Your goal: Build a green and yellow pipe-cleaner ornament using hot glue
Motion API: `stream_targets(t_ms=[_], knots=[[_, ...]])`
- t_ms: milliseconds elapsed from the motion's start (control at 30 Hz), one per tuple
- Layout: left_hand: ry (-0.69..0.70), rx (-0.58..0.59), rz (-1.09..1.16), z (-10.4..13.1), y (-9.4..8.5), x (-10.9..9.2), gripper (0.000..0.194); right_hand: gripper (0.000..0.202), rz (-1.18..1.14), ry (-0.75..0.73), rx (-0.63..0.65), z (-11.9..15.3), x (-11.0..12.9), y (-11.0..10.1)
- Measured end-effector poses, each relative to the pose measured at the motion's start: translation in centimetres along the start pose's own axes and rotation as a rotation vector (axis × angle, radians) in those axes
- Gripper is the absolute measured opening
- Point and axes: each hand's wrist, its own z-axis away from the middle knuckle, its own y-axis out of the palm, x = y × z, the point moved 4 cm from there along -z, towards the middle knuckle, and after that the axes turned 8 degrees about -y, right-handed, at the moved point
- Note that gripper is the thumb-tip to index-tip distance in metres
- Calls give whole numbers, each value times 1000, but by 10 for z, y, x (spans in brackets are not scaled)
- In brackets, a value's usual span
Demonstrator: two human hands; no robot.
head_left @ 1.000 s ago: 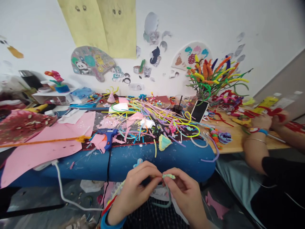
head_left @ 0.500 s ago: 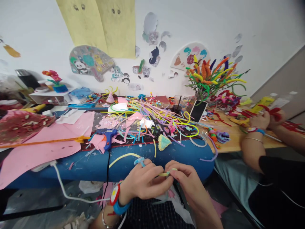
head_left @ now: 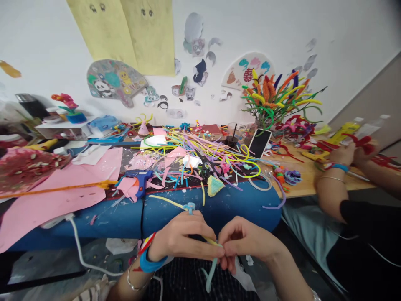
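My left hand (head_left: 188, 236) and my right hand (head_left: 250, 240) meet above my lap, fingertips pinched together on pipe cleaners. A yellow pipe cleaner (head_left: 166, 200) runs behind my left hand, its end showing between the fingers. From the fingertips hangs a pale green pipe cleaner (head_left: 212, 274), bent at its lower end. Exactly how the two join is hidden by my fingers. A blue fuzzy ring (head_left: 189, 207) sits on a left finger. Just beyond the hands, a pale yellow and green wedge of pipe cleaners (head_left: 214, 186) lies at the table's edge.
Loose pipe cleaners (head_left: 200, 142) heap across the table. A blue glue gun (head_left: 143, 182) lies left of them, near pink paper (head_left: 78, 184). A phone (head_left: 260, 143) leans before a pipe-cleaner bouquet (head_left: 278, 96). At right, another person's hands (head_left: 347, 154) hold red pipe cleaners.
Both hands have come down slightly and turned. The pale green pipe cleaner now hangs plainly below the fingertips. The yellow one's free end has straightened and shifted. The view has tilted slightly.
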Motion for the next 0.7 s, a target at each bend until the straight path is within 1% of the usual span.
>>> stream_targets(t_ms=[67,167,267,400,500,567,633,700], knots=[[-13,-38,66,3,0,3,14,27,-90,7,25,-6,-8,2],[-29,-72,102,10,2,9,19,27,-132,6,5,-12,-15,3],[-55,-89,132,17,4,14,21,25,-116,-19,-27,-15,-14,5],[-107,-172,170,24,5,20,15,24,-37,-50,-116,-17,-11,5],[-147,-218,179,28,6,24,14,23,97,-91,-171,-17,-8,6],[-174,-231,185,30,8,25,13,21,249,-137,-220,-15,-4,7],[-213,-258,209,33,8,26,12,18,491,-232,-302,-11,1,10],[-290,-286,239,35,9,28,12,15,802,-401,-377,-5,7,15]])
